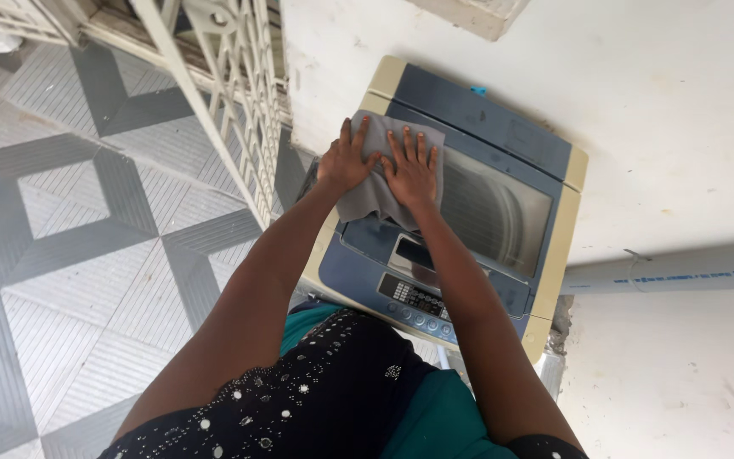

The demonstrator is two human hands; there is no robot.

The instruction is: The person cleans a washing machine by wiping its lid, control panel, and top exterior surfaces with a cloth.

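Here, both my hands press a grey cloth (381, 174) flat on the lid (490, 200) of a top-loading washing machine (554, 255) beside a white wall (673, 102). My left hand (346, 161) and right hand (411, 170) lie open-palmed, fingers spread, grasping nothing. Even pressure and overlapping strokes should serve best, keeping clear of the control panel (418, 299).

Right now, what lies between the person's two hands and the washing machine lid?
A grey cloth lies there, in the head view: left hand and right hand press flat on it, spread over the washing machine lid.
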